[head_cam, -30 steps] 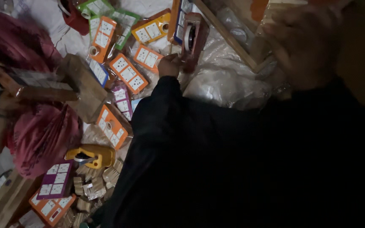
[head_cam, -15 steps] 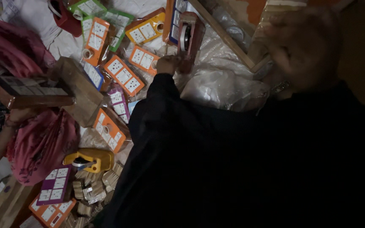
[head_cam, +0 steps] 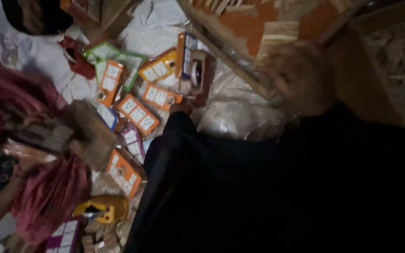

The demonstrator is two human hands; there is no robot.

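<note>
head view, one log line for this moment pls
left hand reaching among orange card packs | right hand blurred by wooden frame | yellow tape dispenser lying apart

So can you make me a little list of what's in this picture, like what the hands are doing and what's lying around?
Left hand: left hand in a black sleeve, reaching to the brown tape dispenser; grip hidden
Right hand: right hand, blurred, raised over the wooden frame; cannot tell what it holds
Near the left hand: orange packets with white labels, scattered
Also there: green packets, a yellow dispenser, clear plastic wrap
Another person: at the left, in pink cloth, holding a wooden box
</note>
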